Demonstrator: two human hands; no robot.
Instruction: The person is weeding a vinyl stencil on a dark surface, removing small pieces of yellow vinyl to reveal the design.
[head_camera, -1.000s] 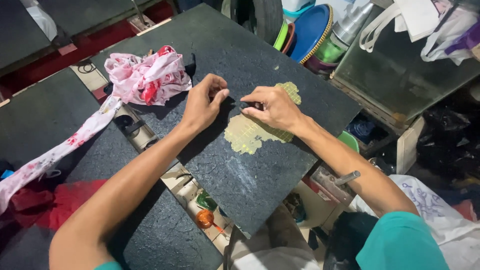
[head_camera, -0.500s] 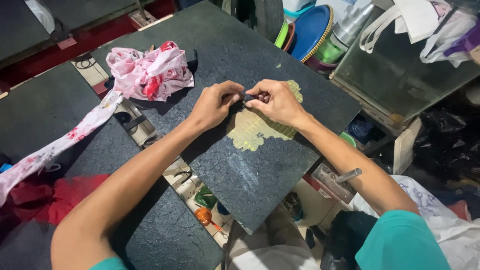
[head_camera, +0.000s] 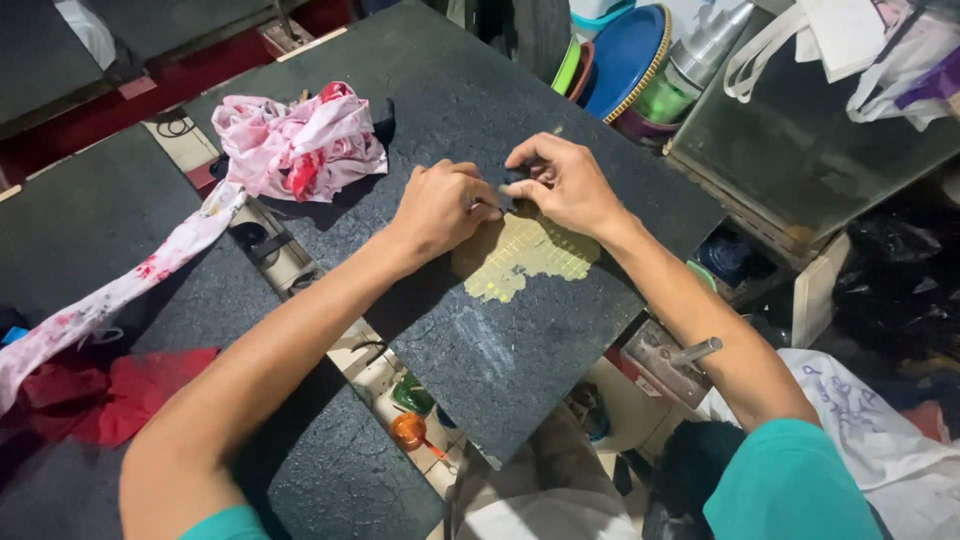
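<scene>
Both hands meet over a dark stone slab (head_camera: 520, 340), at the far edge of a yellow-green patch (head_camera: 525, 255) scored with a grid of lines. My left hand (head_camera: 445, 205) is curled, its fingertips pinching a small thin dark piece (head_camera: 497, 200). My right hand (head_camera: 565, 180) pinches the same piece from the other side with thumb and forefinger. The piece is too small to tell what it is. Both forearms reach in from the bottom of the head view.
A crumpled pink floral cloth (head_camera: 295, 145) lies on the slab's far left corner, its strip trailing left. Red fabric (head_camera: 110, 390) lies lower left. Blue and green bowls (head_camera: 625, 60) stand behind the slab. A glass-topped case (head_camera: 800, 150) is at right. Small bottles (head_camera: 410, 420) sit below.
My hands have drawn together from slightly apart to fingertips meeting, and shifted toward the far edge of the yellow patch. The cloth has not moved.
</scene>
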